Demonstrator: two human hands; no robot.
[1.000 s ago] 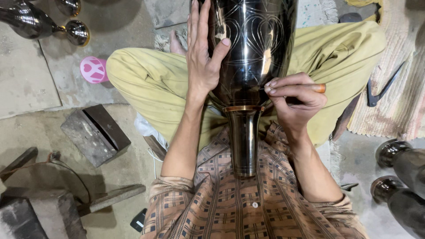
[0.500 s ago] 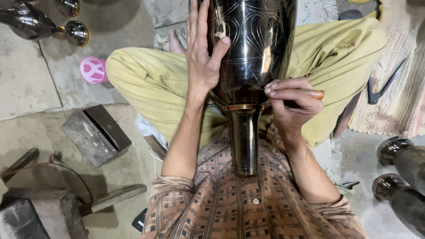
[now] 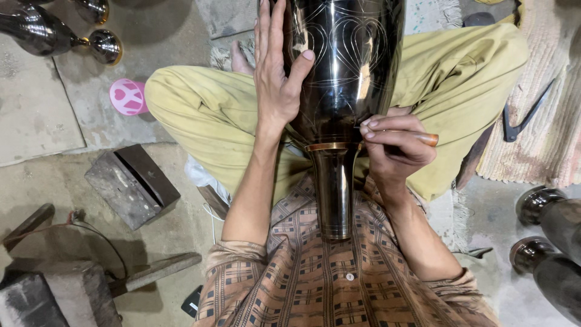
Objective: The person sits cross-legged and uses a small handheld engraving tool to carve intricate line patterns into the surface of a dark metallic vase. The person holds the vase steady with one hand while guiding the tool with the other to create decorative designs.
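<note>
Blackened metal vase [image 3: 345, 66], engraved with pale looping lines, lying across the person's lap — its long axis runs straight away from the chest, the narrow foot [image 3: 334, 194] toward the body, the wide belly out over the knees.

Right hand [image 3: 393, 145]: grip pressed together, fingertips bunched round a slim tool with an orange-brown handle [image 3: 423, 138]; the working end is hidden behind the fingers, which sit just beside the vase's lower belly, above the brass-coloured collar [image 3: 330, 146]. This is the nearer grip to the vase's narrow part, and the vase lies to its left, touching or nearly so.

Left hand [image 3: 275, 79]: grip spread flat, palm and fingers laid along the vase's left flank, thumb hooked across the front face — holding nothing, steadying the belly from the side opposite the tool.

Outward from the grips: yellow-green trousers [image 3: 206, 115] under the vase, checked brown shirt [image 3: 327, 284] below the foot. Left of the left hand, on the stone floor [image 3: 42, 115] — a pink round object [image 3: 128, 96], a dark metal block [image 3: 132, 184], further vases [image 3: 42, 30] at the far corner. Right of the right hand, a woven mat [image 3: 538, 121] bearing a pair of dark shears [image 3: 525, 115], and two more dark vessels [image 3: 551, 242] by the edge.
</note>
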